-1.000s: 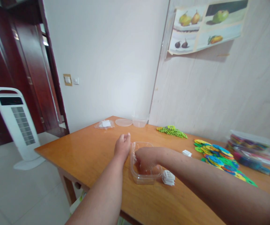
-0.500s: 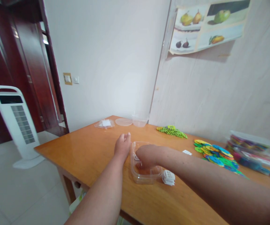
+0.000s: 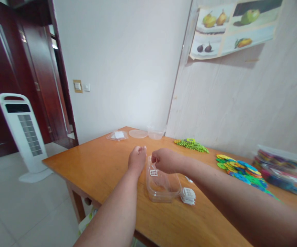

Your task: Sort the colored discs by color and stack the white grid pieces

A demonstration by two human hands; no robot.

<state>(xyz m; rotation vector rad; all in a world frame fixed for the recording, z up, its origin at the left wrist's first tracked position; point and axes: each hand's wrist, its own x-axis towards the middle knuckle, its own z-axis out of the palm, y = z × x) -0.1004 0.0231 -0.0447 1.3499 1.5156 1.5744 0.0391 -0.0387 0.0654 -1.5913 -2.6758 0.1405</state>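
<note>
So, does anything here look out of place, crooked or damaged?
Yes. The fruit poster on the wall hangs crooked, and its lower left corner curls away from the wall. On the table, the coloured discs lie in a loose, spread heap. The clear container near the hands looks undamaged.

Head camera looks forward and down from close above the bench (image 3: pixel 104 168), its far corner at twelve o'clock.

Clear glossy plastic tub (image 3: pixel 163 187) on varnished wooden table (image 3: pixel 104 168)
</note>
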